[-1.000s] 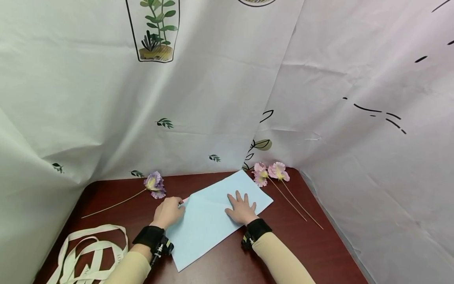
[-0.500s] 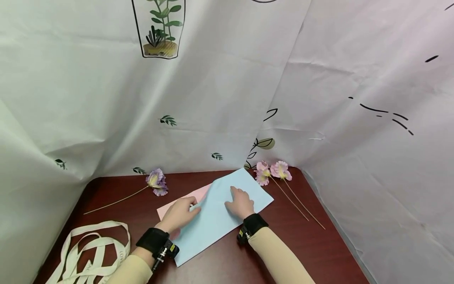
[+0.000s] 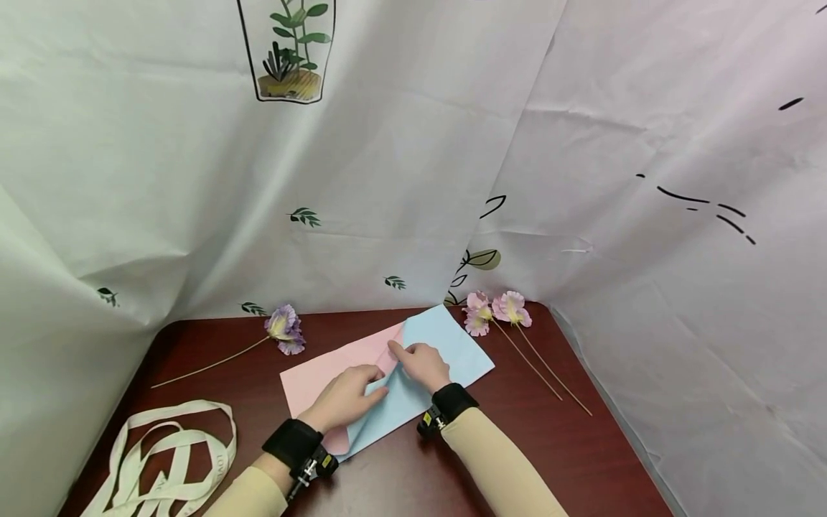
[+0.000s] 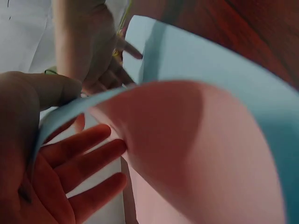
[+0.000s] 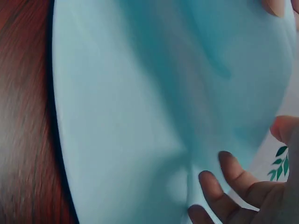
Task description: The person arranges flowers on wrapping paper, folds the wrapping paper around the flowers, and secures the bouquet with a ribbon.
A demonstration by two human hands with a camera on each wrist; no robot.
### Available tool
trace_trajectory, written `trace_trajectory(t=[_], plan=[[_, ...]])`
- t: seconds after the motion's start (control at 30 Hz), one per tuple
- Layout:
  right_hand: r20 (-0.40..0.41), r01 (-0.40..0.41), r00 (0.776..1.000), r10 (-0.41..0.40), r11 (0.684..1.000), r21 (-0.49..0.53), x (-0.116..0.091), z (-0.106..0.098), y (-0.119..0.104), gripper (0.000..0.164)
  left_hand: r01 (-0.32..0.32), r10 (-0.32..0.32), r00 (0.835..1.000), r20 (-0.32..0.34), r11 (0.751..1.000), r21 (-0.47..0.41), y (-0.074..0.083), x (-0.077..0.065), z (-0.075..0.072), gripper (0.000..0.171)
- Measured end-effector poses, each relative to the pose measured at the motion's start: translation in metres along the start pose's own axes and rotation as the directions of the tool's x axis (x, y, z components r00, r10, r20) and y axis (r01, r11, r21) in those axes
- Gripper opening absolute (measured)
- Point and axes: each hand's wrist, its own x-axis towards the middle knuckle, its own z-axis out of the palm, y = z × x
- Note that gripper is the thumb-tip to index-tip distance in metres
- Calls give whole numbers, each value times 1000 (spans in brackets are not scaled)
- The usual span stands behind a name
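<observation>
While my left hand [image 3: 345, 397] pinches the lifted layer [image 4: 168, 126] of the pink-and-blue paper [image 3: 460, 350] on the desk [image 3: 403, 495], my right hand [image 3: 425, 368] touches that layer; whether it grips, I can't tell. I'm probably opening the fold, which calls for an even, gentle pull.

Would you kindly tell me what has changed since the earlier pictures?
The left hand moved right, curling the blue sheet back and baring more pink surface. The right hand, earlier spread flat, shifted slightly left. Flowers and strap stayed put.
</observation>
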Motion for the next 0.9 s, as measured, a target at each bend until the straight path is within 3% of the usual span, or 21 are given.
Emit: trace_trajectory(t=[0.2, 0.33, 0.43, 0.57, 0.73, 0.9], plan=[[9, 13, 1000, -12, 998, -60, -1, 4, -3, 45, -110, 113, 992, 59, 992, -55, 4, -1, 3, 10], [16, 44, 999, -43, 997, -65, -1, 6, -2, 38, -88, 104, 990, 99, 984, -156, -4, 0, 2, 22], [22, 75, 997, -73, 996, -57, -1, 5, -1, 36, -43, 57, 996, 74, 982, -181, -17, 1, 0, 27], [34, 109, 994, -108, 993, -37, -2, 2, 2, 31, 5, 2, 998, 59, 993, -118, -39, 0, -1, 39], [39, 144, 989, -144, 990, 1, -3, -1, 9, 24, 54, -51, 986, 156, 999, -10, -59, -10, 0, 57], [39, 176, 983, -178, 983, 60, -6, -3, 19, 18, 107, -124, 961, 248, 991, 81, -63, -21, 1, 68]])
